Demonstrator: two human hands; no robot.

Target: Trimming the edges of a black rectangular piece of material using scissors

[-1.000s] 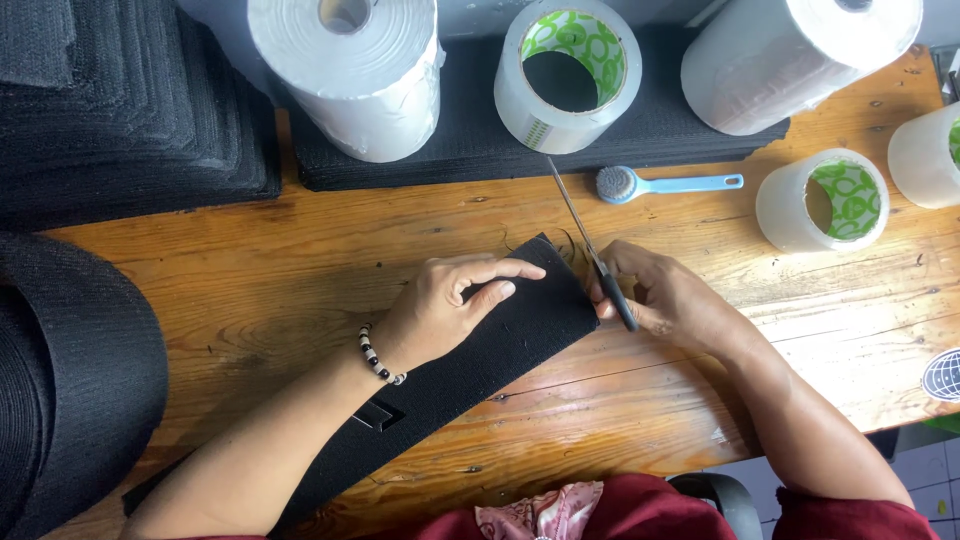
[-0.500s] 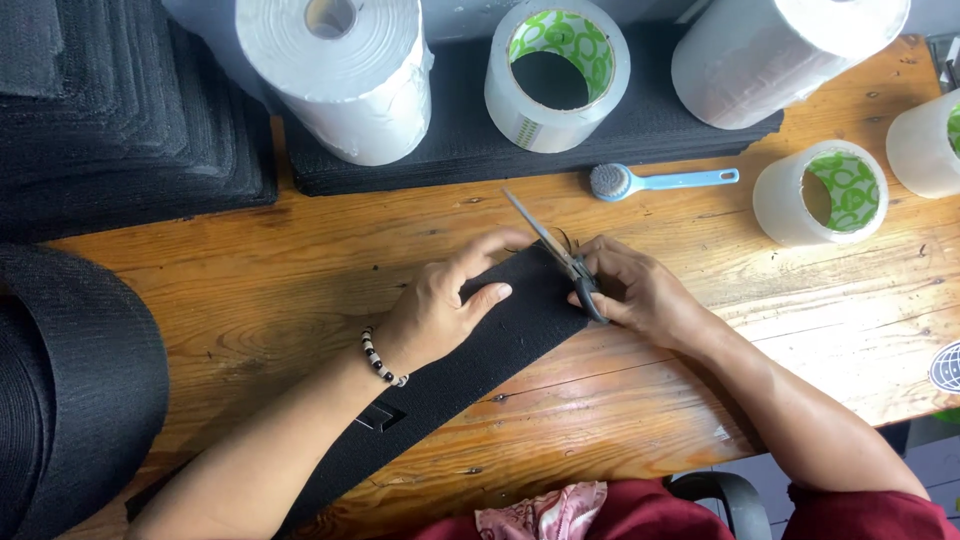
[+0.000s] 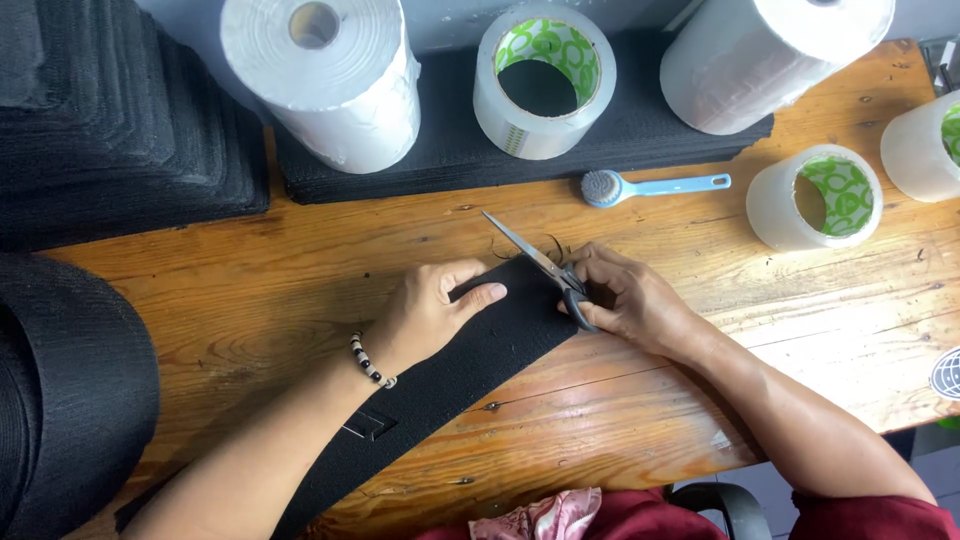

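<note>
Black woven fabric strip [image 3: 440,385] lies diagonally across the bare wooden table [image 3: 250,300]; left hand [image 3: 425,315] presses flat on it; right hand [image 3: 630,300] grips steel scissors [image 3: 535,262] at its far end; clear tape rolls with green cores [image 3: 815,195] stand right.

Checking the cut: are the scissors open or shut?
Shut: the scissors in the right hand show one thin blade line.

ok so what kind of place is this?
Likely a small craft or sewing workshop: a wooden workbench, stacks of black fabric, clear tape rolls, and the right hand holding scissors at a black strap pinned by the left hand.
</note>
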